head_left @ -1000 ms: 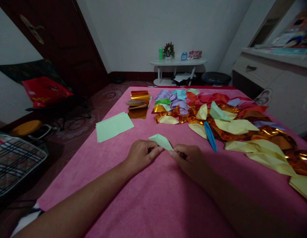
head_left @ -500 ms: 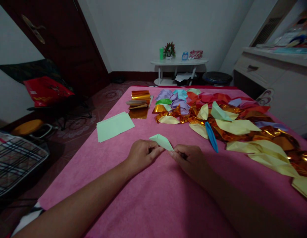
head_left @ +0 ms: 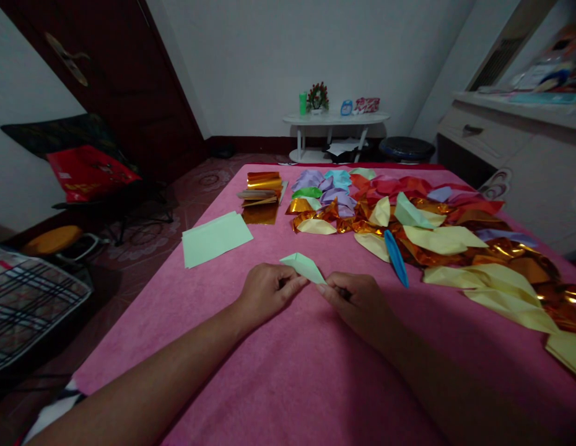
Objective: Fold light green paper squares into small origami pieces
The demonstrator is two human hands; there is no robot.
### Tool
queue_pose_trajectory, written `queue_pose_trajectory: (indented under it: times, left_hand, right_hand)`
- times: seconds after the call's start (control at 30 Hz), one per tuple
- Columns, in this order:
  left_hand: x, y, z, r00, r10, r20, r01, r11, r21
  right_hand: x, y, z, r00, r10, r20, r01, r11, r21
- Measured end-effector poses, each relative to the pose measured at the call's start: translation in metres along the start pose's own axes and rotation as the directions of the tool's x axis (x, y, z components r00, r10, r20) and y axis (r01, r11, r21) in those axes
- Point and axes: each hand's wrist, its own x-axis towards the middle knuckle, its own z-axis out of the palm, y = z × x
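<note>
A small folded piece of pale green paper (head_left: 304,266) is pinched between my two hands above the pink cloth (head_left: 269,371). My left hand (head_left: 270,290) closes thumb and fingers on its near left edge. At its right tip, my right hand (head_left: 353,297) grips it the same way; the curled fingers of both hands are partly hidden. A stack of flat pale green paper sheets (head_left: 217,240) lies to the left of my left hand. Right of my right hand sits a narrow blue folded object (head_left: 396,259).
Folded yellow papers (head_left: 492,279), shiny gold pieces (head_left: 362,214), purple ones (head_left: 311,179) and red ones (head_left: 399,186) cover the table's right side. Gold foil sheets (head_left: 261,195) are stacked at the back left. A white side table (head_left: 334,118) stands by the wall.
Both hands keep nearly the same pinch on the green paper, with no visible new fold. Only the camera view shifts slightly.
</note>
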Motion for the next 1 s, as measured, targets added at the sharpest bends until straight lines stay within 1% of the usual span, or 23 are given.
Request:
queue_pose_trajectory:
  times: [0.2,0.37,0.43,0.8,1.0]
  left_hand:
    - [0.0001,0.0023,-0.0018,1.000,-0.020,0.007,0.020,1.000,-0.018]
    - [0.0004,0.0034,-0.0037,0.998,-0.037,-0.059,0.035,0.999,-0.029]
    - [0.0006,0.0028,-0.0034,0.997,-0.034,-0.067,0.032,0.999,-0.027]
    - [0.0007,0.0046,-0.0040,1.000,0.001,-0.017,-0.001,1.000,0.017]
    - [-0.0001,0.0032,-0.0040,1.000,-0.003,0.014,0.003,1.000,-0.003]
  right_hand:
    - [0.0002,-0.0011,-0.0010,1.000,-0.002,0.000,0.002,1.000,0.015]
    - [-0.0003,-0.0003,-0.0002,1.000,0.001,-0.017,-0.001,1.000,0.010]
    - [-0.0007,0.0003,0.0003,1.000,0.006,-0.018,-0.006,1.000,0.011]
    - [-0.0006,-0.0001,-0.0008,1.000,0.005,0.001,-0.005,0.999,0.039]
    - [0.0000,-0.0009,-0.0007,1.000,0.000,0.016,-0.001,0.999,0.054]
